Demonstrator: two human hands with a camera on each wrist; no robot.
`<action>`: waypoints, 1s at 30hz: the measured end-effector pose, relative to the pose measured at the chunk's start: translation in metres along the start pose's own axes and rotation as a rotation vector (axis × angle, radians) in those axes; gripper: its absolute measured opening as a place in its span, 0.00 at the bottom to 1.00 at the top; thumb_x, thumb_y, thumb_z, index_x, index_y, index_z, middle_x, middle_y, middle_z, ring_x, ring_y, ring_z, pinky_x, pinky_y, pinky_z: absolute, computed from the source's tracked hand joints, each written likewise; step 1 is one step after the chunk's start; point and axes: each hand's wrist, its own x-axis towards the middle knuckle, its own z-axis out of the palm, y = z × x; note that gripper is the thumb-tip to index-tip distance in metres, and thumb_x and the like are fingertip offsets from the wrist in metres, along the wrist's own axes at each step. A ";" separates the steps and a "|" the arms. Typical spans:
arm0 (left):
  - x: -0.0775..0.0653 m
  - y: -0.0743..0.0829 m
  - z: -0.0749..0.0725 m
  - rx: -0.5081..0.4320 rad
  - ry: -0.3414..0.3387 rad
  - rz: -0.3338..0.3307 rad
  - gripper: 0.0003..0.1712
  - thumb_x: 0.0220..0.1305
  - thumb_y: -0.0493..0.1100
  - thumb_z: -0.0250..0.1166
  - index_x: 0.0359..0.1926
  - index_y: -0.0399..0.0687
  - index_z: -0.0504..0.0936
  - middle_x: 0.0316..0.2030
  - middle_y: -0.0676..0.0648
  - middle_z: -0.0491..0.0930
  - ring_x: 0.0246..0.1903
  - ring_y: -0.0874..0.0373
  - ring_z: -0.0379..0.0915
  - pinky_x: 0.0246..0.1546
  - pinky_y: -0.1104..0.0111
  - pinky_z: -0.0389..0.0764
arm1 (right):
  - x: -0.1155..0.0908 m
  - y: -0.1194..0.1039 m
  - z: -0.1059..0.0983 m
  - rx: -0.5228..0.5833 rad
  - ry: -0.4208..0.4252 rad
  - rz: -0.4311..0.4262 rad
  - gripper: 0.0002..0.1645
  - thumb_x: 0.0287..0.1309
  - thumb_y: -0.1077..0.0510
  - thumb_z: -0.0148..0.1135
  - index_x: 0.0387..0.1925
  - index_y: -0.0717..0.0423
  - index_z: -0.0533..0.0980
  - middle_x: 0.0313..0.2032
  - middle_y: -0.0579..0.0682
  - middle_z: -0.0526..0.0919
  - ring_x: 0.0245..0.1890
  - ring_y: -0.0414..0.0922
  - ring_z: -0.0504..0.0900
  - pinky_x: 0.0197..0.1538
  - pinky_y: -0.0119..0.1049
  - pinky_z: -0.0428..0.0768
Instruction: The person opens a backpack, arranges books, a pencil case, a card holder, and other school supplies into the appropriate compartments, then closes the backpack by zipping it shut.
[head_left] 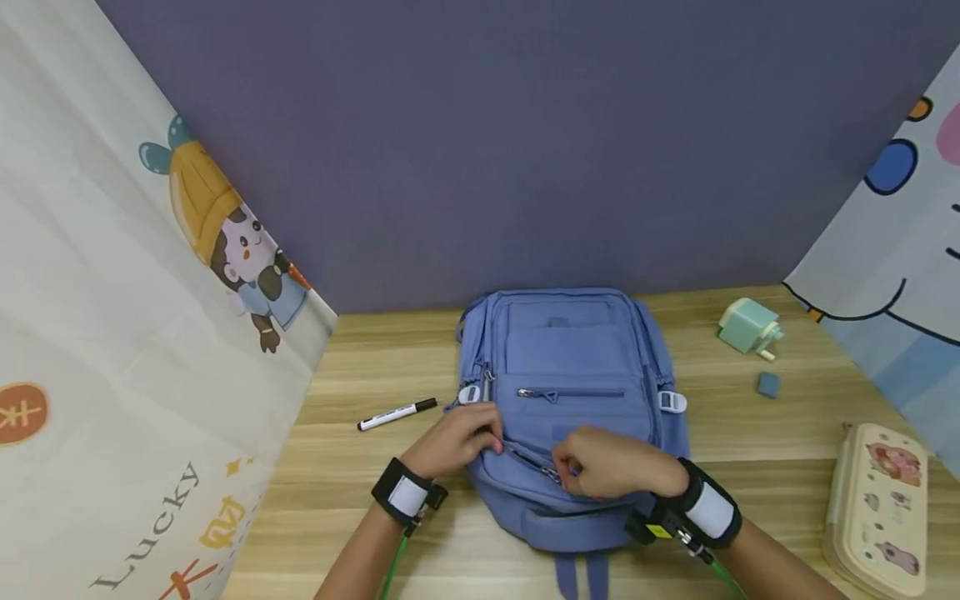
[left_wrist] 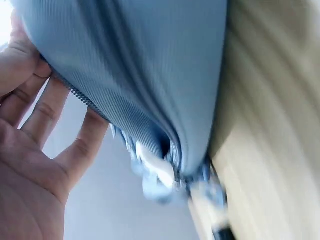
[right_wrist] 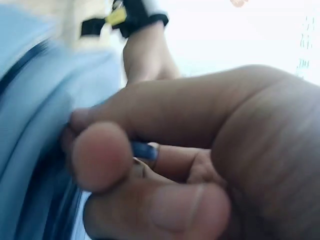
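A blue backpack [head_left: 570, 350] lies on its back with its front pockets facing up. My left hand [head_left: 459, 437] grips the fabric at the left end of the front pocket's zipper [head_left: 528, 457]. In the left wrist view its fingers [left_wrist: 82, 142] lie along the toothed pocket edge [left_wrist: 82, 97]. Toward the zipper's other end, my right hand [head_left: 618, 462] pinches the zipper pull. A blue bit of that pull [right_wrist: 144, 150] shows between the curled fingers in the right wrist view; the rest is hidden by them.
Left of the backpack lies a white marker [head_left: 396, 414] with a black cap. To the right are a mint pencil sharpener [head_left: 750, 325] with a crank, a small blue block [head_left: 768, 384] and a cream pencil case [head_left: 877, 508]. A dark wall [head_left: 555, 150] stands behind the wooden table [head_left: 390, 350].
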 end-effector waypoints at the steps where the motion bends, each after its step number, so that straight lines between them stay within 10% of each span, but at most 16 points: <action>1: -0.003 -0.001 -0.002 -0.001 0.018 -0.013 0.12 0.65 0.35 0.74 0.33 0.52 0.78 0.33 0.57 0.78 0.38 0.68 0.76 0.44 0.75 0.80 | -0.004 0.003 -0.001 0.040 -0.019 0.026 0.16 0.67 0.66 0.65 0.24 0.48 0.76 0.16 0.36 0.71 0.14 0.31 0.68 0.22 0.27 0.64; 24: 0.002 0.011 -0.013 0.005 0.013 -0.137 0.07 0.70 0.41 0.72 0.38 0.54 0.80 0.37 0.57 0.81 0.41 0.65 0.76 0.48 0.67 0.80 | -0.054 0.036 -0.031 0.112 0.051 0.113 0.11 0.72 0.60 0.65 0.29 0.50 0.78 0.19 0.40 0.78 0.17 0.35 0.74 0.22 0.30 0.71; 30: 0.020 0.037 0.000 0.158 -0.093 -0.055 0.08 0.71 0.47 0.70 0.48 0.53 0.87 0.44 0.55 0.85 0.48 0.61 0.81 0.56 0.63 0.80 | -0.056 0.030 -0.031 0.139 0.068 0.083 0.09 0.75 0.60 0.63 0.33 0.53 0.78 0.22 0.40 0.81 0.13 0.34 0.71 0.18 0.31 0.71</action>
